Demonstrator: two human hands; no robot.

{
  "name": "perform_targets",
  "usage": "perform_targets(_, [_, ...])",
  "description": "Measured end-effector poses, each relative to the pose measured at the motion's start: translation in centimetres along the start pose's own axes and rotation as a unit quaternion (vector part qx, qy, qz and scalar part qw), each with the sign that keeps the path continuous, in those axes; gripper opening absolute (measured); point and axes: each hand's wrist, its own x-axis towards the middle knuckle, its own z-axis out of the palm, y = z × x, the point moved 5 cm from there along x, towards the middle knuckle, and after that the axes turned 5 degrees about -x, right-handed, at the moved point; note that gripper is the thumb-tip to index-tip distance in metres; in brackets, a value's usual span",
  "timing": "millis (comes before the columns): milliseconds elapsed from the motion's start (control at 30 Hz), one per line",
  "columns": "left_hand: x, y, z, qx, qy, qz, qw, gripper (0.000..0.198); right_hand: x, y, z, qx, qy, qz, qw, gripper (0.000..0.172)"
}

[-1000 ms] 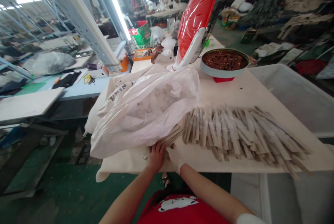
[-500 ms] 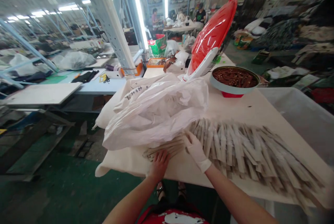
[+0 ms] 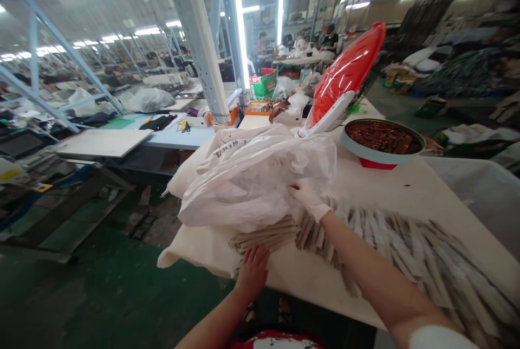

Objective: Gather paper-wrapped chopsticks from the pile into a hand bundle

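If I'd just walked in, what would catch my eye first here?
Probably the big, glossy red disc, leaning behind the crumpled white bag on the table. Next, the round tin of brown pieces right of the disc, and the pale strips spread at the near right. Then the left hand at a strip bundle, with the white-gloved right hand by the bag.

Tubes (image 3: 240, 18), overhead and upright, glare white, with pale haze around them. The red disc (image 3: 345, 70) carries bright highlights; the floor (image 3: 109, 278) lies dim. Strips (image 3: 390, 238) at right smear, distant detail is soft, edges stretch, and the top right corner falls to black.
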Motion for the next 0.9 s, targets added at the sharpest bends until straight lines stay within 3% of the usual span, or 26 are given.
perform_targets(67, [0.2, 1.4, -0.7, -0.122, 0.006, -0.033, 0.992, 0.044, -3.3, 2.5, -1.6, 0.037, 0.005, 0.015, 0.999, 0.028])
perform_targets(133, [1.3, 3.5, -1.0, -0.267, 0.002, -0.068, 0.961, 0.033, -7.1, 5.0, -2.4, 0.086, 0.01, 0.045, 0.995, 0.034])
perform_targets(233, [4.4, 7.7, -1.1, -0.391, -0.025, -0.084, 0.916, 0.04, -12.8, 8.2, -2.3, 0.217, 0.022, 0.108, 0.97, 0.037])
perform_targets(267, [5.5, 9.1, -1.0, -0.449, -0.038, -0.093, 0.888, 0.046, -14.5, 8.9, -2.2, 0.256, 0.026, 0.121, 0.959, 0.038])
perform_targets(300, [6.6, 10.3, -0.7, -0.541, -0.052, -0.117, 0.831, 0.05, -16.0, 9.4, -2.1, 0.285, 0.026, 0.13, 0.949, 0.039])
perform_targets(333, [7.6, 11.7, -0.6, -0.593, -0.068, -0.124, 0.793, 0.054, -17.4, 9.8, -2.1, 0.304, 0.02, 0.136, 0.943, 0.039])
perform_targets(400, [9.1, 13.9, -0.3, -0.657, -0.095, -0.131, 0.736, 0.055, -19.7, 10.6, -2.2, 0.349, -0.013, 0.159, 0.923, 0.04])
perform_targets(533, [10.0, 16.8, 0.5, -0.662, -0.102, -0.121, 0.732, 0.039, -23.3, 12.6, -3.2, 0.432, -0.058, 0.216, 0.874, 0.041])
perform_targets(733, [9.9, 18.2, 1.5, -0.594, -0.034, -0.114, 0.795, 0.021, -25.2, 14.6, -6.6, 0.281, 0.044, 0.142, 0.948, 0.034])
perform_targets(800, [9.8, 18.3, 1.4, -0.558, -0.035, -0.087, 0.825, 0.016, -24.9, 14.7, -6.7, 0.299, 0.031, 0.141, 0.943, 0.032])
perform_targets(900, [9.3, 18.5, 1.1, -0.492, -0.07, -0.025, 0.867, 0.016, -23.9, 14.2, -5.5, 0.331, -0.052, 0.153, 0.93, 0.039])
